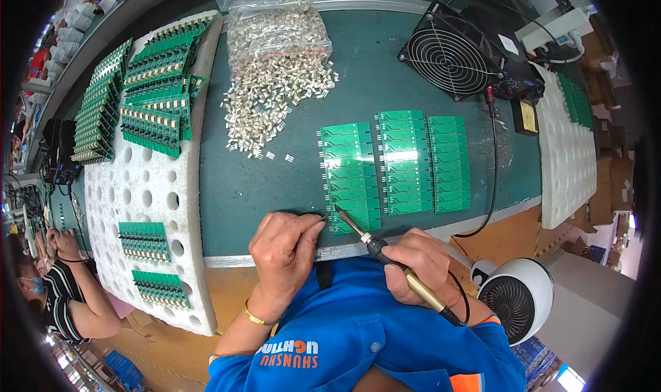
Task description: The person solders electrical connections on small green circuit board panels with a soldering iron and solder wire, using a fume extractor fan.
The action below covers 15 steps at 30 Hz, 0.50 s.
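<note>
Gripping the soldering iron (403,271) in my right hand (420,264), fingers closed around its dark handle, I have its tip resting on the lower left corner of the nearest green circuit board panel (350,176), just below the middle of the frame. My left hand (282,251) sits beside it at centre bottom, thumb and fingers pinched together on a thin solder wire (318,218) that runs toward the iron's tip. A gold bracelet (256,317) circles that wrist.

Two more green panels (423,161) lie side by side just right of the first, all three on the dark green mat (275,185). Above my left hand, toward upper centre, loose small metal parts (265,116) spill out of a clear plastic bag (275,30). A white foam tray with round holes (155,206) fills the left of the frame, carrying stacks of populated green boards (155,96) at its upper end and two smaller groups lower down. A black square fan (447,54) stands at upper right, another white foam sheet (568,164) lies along the right edge, and a round white fan (516,299) sits at lower right, near my right forearm. The iron's black cord (492,164) curves up the right side of the mat. Another person's arm (76,302) shows at the lower left edge, well apart from my hands.
</note>
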Tool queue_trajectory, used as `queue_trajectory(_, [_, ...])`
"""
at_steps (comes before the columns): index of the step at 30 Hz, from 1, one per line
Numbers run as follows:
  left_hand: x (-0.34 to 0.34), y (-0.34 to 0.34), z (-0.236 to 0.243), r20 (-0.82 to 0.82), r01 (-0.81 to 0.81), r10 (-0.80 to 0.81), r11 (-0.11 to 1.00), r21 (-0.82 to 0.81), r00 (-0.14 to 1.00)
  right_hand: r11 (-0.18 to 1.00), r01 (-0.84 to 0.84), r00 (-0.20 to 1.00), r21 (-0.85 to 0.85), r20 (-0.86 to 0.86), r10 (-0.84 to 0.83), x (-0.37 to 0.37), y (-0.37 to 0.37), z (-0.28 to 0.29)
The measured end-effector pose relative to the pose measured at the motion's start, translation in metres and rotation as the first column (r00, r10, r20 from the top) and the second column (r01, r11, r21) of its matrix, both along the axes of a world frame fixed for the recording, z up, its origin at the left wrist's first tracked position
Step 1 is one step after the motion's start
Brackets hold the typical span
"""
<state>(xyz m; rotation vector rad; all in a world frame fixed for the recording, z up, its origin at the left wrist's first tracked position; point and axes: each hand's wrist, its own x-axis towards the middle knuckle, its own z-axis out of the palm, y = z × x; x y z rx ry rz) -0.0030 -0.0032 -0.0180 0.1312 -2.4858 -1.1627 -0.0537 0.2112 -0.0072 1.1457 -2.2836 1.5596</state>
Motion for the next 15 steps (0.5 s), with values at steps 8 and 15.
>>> queue_trajectory(8, [-0.0002, 0.0001, -0.0007, -0.016, 0.006, -0.006, 1.0, -0.003, 1.0, 1.0, 0.0, 1.0, -0.003, -0.006, 0.0, -0.0006, -0.001, 0.0005])
queue_trajectory(15, [-0.0011, 0.0012, -0.0015, -0.033, 0.007, -0.008, 0.999, -0.034, 0.999, 1.0, 0.002, 1.0, 0.006, -0.003, -0.002, -0.0008, -0.0012, 0.0011])
